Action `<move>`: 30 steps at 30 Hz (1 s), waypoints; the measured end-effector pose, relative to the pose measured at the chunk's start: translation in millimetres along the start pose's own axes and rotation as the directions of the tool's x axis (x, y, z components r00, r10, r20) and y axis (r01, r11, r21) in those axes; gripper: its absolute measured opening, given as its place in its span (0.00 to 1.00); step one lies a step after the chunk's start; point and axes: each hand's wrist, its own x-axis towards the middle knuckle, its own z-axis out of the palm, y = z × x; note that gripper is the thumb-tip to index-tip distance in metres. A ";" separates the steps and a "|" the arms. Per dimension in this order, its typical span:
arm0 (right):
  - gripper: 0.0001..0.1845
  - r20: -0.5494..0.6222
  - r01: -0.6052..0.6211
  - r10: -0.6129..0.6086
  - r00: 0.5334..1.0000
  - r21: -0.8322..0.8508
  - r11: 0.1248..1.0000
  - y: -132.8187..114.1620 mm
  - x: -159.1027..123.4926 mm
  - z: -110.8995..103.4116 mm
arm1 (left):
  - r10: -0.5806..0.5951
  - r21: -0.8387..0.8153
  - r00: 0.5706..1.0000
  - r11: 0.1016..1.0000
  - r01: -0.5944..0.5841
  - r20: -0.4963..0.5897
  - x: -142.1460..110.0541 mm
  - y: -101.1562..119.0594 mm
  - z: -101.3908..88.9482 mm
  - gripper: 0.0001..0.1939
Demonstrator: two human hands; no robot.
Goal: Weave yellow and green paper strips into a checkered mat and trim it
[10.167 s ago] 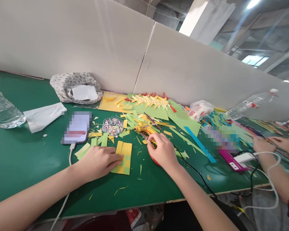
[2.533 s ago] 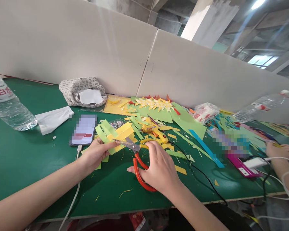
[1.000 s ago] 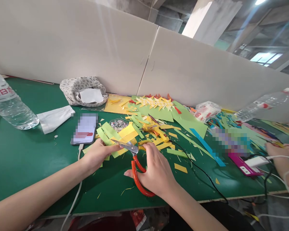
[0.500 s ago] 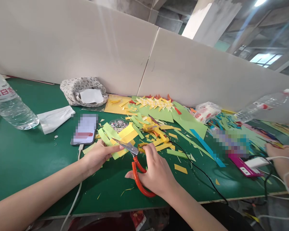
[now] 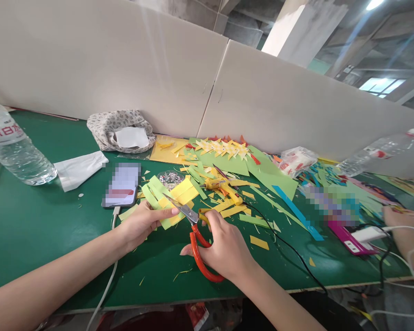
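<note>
My left hand [image 5: 143,223] pinches a woven piece of green and yellow paper strips [image 5: 182,192], held above the green table. In my right hand [image 5: 224,243] are scissors [image 5: 202,262] with red handles, one of them partly covered in yellow. Their metal blades lie across the front of the woven paper, close to my left thumb. Behind the paper, a round clear dish [image 5: 170,178] of small beads is partly hidden. A yellow glue gun [image 5: 227,189] rests just beyond my right hand among yellow and green scraps.
Left stand a phone [image 5: 121,186] on a white cable, a water bottle [image 5: 17,147] and a cloth pouch [image 5: 105,133]. Finished woven paper [image 5: 222,148] lies at the back on green sheets. A pink power strip [image 5: 348,241] and another person's hand [image 5: 405,220] are at right.
Hardly anything differs. The scissors and my right hand have shifted very slightly, while the woven paper stays in my left hand; the view moved a little.
</note>
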 end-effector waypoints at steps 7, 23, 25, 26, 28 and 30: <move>0.29 -0.008 0.016 -0.016 1.000 0.007 1.000 0.9 1.4 -1.5 | -0.013 -0.040 1.000 0.999 0.014 0.028 0.2 2.2 0.7 0.19; 0.26 0.007 0.004 -0.005 1.000 0.050 0.999 2.2 1.5 -3.4 | -0.017 -0.023 1.000 1.000 0.018 0.014 -0.6 2.8 2.5 0.21; 0.26 0.019 -0.005 0.004 1.000 0.054 0.999 1.6 1.6 -4.7 | -0.013 -0.016 1.000 1.000 0.013 0.008 -0.6 2.6 2.5 0.20; 0.26 0.021 -0.007 0.006 1.000 0.052 0.999 1.4 1.6 -5.2 | -0.015 -0.008 1.000 1.000 0.015 -0.002 -0.5 2.5 2.5 0.20; 0.26 0.022 -0.007 0.006 1.000 0.049 0.999 1.3 1.5 -5.7 | -0.019 0.008 1.000 1.000 0.019 -0.014 -0.3 2.1 2.2 0.20; 0.26 0.033 -0.014 0.013 0.999 0.057 0.998 1.5 1.2 -5.6 | -0.016 0.016 1.000 1.000 0.016 -0.008 0.0 1.6 1.7 0.20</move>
